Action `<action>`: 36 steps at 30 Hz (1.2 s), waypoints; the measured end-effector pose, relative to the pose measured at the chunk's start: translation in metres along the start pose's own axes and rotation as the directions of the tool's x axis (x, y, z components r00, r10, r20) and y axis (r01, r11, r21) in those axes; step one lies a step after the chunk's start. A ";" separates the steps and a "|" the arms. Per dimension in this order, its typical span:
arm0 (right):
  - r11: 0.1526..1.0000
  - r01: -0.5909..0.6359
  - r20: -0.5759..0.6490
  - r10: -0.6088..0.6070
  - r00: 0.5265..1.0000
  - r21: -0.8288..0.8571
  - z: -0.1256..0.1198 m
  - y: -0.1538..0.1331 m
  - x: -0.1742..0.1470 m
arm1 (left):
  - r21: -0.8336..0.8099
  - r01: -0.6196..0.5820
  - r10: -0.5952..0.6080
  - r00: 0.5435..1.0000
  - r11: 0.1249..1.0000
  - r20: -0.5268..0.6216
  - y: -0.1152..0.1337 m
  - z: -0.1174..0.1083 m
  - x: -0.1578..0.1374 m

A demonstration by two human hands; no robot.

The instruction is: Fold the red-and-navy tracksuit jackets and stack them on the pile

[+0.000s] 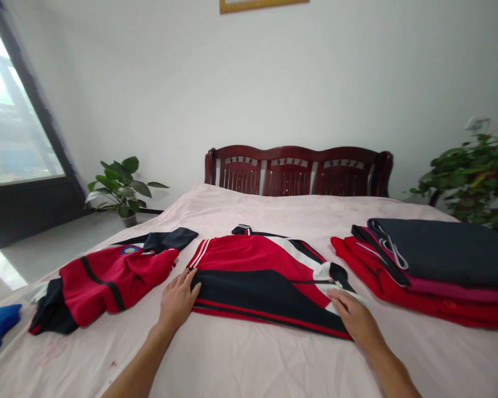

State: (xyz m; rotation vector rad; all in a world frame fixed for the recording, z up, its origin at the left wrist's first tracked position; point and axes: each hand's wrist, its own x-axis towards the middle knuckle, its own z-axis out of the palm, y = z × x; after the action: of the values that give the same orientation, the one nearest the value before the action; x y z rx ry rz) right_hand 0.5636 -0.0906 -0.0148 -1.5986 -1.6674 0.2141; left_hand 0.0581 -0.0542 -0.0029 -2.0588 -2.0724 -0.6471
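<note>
A red, navy and white track jacket (249, 287) lies folded lengthwise on the bed before me, its striped hem to the left and its white-and-navy collar to the right. My left hand (179, 298) rests at the hem end, fingers spread over the edge of the cloth. At the collar end my right hand (354, 315) lies on the white shoulder part with its fingers stretched out. Its underside is hidden. One dark cuff pokes out behind the jacket's far edge.
Left of the jacket lies another crumpled red and navy jacket (103, 290), with a blue garment (0, 329) beyond it. A pile of folded clothes (444, 254) stands on the right. The bed (299, 365) has a pink sheet and a dark wooden headboard (290, 168). Potted plants flank it.
</note>
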 end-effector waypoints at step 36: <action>1.000 -0.005 -0.013 0.005 1.000 0.013 -0.002 0.002 0.002 | -0.059 0.009 -0.010 1.000 0.998 -0.015 -0.007 0.005 0.001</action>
State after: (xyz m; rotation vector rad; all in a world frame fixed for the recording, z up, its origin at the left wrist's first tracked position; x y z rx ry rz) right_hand 0.5665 -0.0899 -0.0135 -1.5921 -1.6488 0.2158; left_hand 0.0522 -0.0506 -0.0086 -2.0695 -2.0806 -0.7321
